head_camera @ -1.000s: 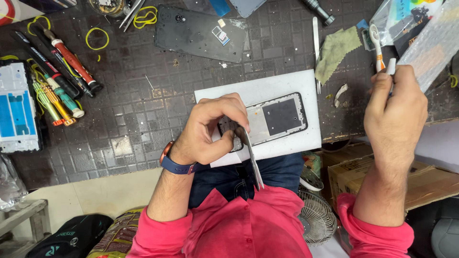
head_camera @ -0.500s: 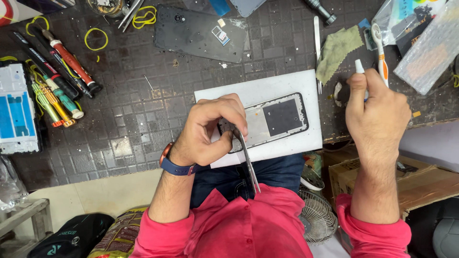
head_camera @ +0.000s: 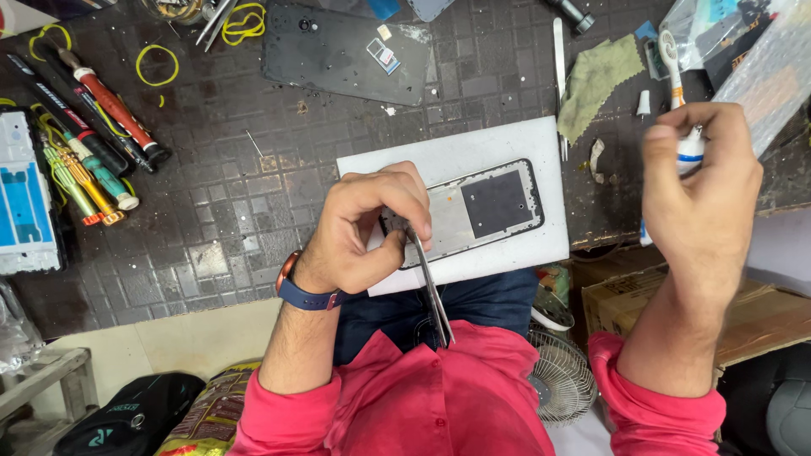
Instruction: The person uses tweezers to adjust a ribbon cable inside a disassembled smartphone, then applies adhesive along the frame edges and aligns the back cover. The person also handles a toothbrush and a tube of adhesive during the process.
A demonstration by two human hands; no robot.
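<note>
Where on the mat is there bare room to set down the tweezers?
Bare mat lies between the screwdrivers, the dark back cover and the white board. The far right is crowded: green cloth, small tube in the right hand, plastic bags.

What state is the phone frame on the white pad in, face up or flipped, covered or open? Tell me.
Open, lying flat on the white pad: the phone frame shows bare grey and dark inner panels. The left hand covers its near end, holding tweezers.

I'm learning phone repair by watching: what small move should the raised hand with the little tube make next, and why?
Probably bring the small white tube down to the phone frame: the right hand holds it off the white board, while the left hand pins the frame with tweezers.
</note>
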